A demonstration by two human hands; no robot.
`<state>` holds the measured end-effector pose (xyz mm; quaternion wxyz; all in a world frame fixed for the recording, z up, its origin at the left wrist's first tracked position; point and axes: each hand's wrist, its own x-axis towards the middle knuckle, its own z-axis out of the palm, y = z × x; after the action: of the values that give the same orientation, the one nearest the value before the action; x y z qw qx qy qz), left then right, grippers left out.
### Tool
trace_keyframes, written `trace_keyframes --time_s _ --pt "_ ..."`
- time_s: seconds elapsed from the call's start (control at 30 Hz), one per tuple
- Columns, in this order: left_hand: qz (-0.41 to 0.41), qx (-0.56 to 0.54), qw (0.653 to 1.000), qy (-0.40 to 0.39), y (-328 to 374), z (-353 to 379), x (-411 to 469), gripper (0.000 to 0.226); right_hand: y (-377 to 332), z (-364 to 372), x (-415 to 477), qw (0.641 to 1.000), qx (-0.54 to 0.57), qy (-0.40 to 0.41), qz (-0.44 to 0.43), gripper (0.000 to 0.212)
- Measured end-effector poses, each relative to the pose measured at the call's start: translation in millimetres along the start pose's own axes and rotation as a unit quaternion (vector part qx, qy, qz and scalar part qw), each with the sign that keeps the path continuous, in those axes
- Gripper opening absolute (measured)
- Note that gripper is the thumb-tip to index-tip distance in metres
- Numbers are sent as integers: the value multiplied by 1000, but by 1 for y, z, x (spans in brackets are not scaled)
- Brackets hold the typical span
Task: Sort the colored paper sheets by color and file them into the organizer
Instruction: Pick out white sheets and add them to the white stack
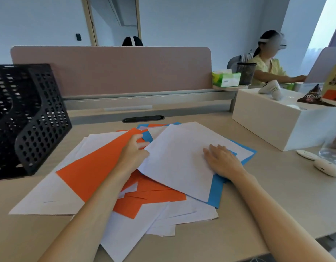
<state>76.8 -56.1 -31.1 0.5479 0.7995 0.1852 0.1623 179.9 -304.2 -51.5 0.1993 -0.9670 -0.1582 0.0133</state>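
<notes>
The paper sheets lay in one mixed, loose pile in the middle of the worktop, and none of them was in the organizer, which stood well apart at 10 o'clock from the pile. The right hand rested flat on the top white sheet, with its fingers straight and holding nothing. The left hand lay at the 9 o'clock edge of this same sheet, over a large orange sheet. Its fingers reached that edge, but I could not tell if they pinched it.

In my judgement the main danger was that one sheet would drag its neighbours. The sheets overlapped at many angles and looked smooth, so a pull on the white sheet could carry along the blue sheet under it, and two colours would then be filed together. The white sheets at 6 o'clock lay near the front edge of the worktop, so a strong push could slide them off. Some sheets were half hidden under the orange ones and could be missed. The way to the organizer was also long, and a thin stack could bend or slip there.
</notes>
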Motion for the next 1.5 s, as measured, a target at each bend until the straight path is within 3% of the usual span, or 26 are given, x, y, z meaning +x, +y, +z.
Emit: trace_keyframes --time_s 0.13,0.33,0.43,0.47,0.53,0.63,0.77,0.87,0.93,1.1,1.17,1.27,1.37,1.43,1.5 --pt "-47 1 998 -34 2 -22 -6 71 -19 0 -12 998 -33 -21 -59 42" --pt "-119 -1 993 10 -14 -50 -6 76 -36 12 -17 995 39 6 -90 54" --pt "-139 -33 990 8 -11 -52 -11 25 -42 15 -22 993 60 9 -102 54" --pt "-136 -32 990 8 -12 -52 -10 18 -45 16 -24 991 65 15 -113 54" --pt "-129 -5 992 12 -14 -56 -8 27 -48 17 -29 986 94 27 -135 54" --pt "-136 41 989 32 -14 -66 -7 62 -52 16 -32 972 182 28 -145 48" --pt "-153 40 986 51 -21 -82 -9 57 -49 8 -27 943 314 24 -104 35" --pt "-130 43 988 65 -22 -89 -9 40 -42 6 -21 980 179 56 -66 39" --pt "-113 42 990 74 -21 -90 -10 32 -40 6 -20 995 83 20 -50 43" --pt "-101 -1 994 43 -17 -82 -13 39 -52 7 -29 996 29 -38 -72 46" --pt "-115 -3 993 20 -14 -81 -14 46 -56 8 -30 994 58 -37 -85 49" --pt "-99 65 993 7 -15 -79 -10 41 -57 8 -27 974 207 -53 -78 48" --pt "-68 174 981 43 -19 -83 -3 68 -51 5 -22 958 281 -1 -60 37" --pt "-55 201 977 48 -21 -89 -2 77 -45 2 -19 983 167 62 -33 39" --pt "-42 204 977 45 -25 -92 -1 74 -39 3 -16 998 45 52 -8 47"
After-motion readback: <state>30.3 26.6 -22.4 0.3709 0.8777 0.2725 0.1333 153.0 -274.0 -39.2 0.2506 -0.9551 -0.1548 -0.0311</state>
